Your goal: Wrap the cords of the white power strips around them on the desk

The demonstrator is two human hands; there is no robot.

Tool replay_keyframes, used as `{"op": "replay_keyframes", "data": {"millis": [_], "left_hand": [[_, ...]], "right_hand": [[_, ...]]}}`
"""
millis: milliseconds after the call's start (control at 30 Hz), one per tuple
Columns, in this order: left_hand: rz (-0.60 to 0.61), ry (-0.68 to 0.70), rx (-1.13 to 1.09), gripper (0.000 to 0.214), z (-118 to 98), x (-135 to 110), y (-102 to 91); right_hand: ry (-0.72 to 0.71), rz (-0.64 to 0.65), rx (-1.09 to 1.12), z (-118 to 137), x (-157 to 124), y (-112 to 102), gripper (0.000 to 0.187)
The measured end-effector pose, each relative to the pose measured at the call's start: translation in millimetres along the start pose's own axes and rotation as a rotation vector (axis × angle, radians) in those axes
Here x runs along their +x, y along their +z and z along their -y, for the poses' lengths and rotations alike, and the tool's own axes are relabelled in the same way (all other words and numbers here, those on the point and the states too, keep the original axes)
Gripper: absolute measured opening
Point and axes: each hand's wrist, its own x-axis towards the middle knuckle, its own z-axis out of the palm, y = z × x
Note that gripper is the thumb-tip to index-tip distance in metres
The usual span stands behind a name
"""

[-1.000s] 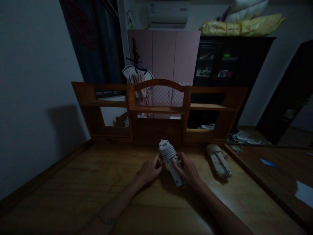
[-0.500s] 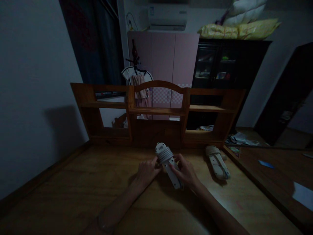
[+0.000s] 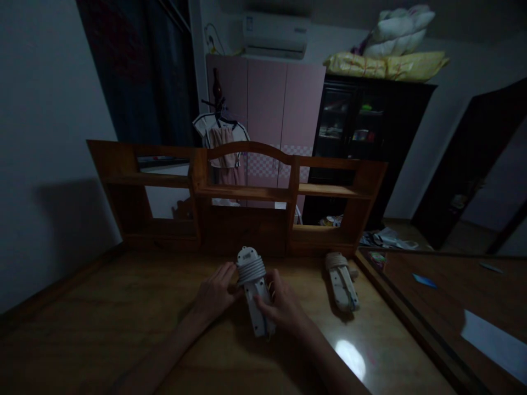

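A white power strip (image 3: 256, 302), its own cord (image 3: 252, 270) wound round its upper part, is between my hands above the wooden desk. The underside with its screw holes and a label faces me. My right hand (image 3: 284, 303) grips it along the right edge, thumb across the body and fingers behind. On the other side my left hand (image 3: 216, 291) holds the edge by the wound cord, its fingertips partly hidden. A second white power strip (image 3: 342, 285), also wrapped in its cord, lies on the desk to the right.
A wooden shelf unit (image 3: 242, 192) with open compartments stands along the desk's far edge. A raised wooden rim (image 3: 405, 307) borders the right side. Beyond it, another brown surface bears a white paper (image 3: 494, 343) and a blue card (image 3: 424, 281). A wall (image 3: 49, 219) rises at left.
The view has shifted, so the whole scene sits further left. The held power strip is turned more upright in the picture. Both hands stay at it, the left hand's fingers a little straighter.
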Motion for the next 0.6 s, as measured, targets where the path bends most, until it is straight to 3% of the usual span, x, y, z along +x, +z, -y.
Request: {"op": "replay_keyframes", "data": {"millis": [233,433,600], "left_hand": [[-0.068,0.061,-0.008,0.05,7,4,-1.2],[-0.158,0.124,0.045,0.053,13,-2,13.9],[-0.211,0.141,0.158,0.05,14,-8,25.2]], "right_hand": [[0.039,0.016,-0.063,-2,3,0,0.036],[0.027,0.023,-0.087,8,5,-6,0.029],[-0.02,0.027,-0.18,6,9,-7,0.038]]}}
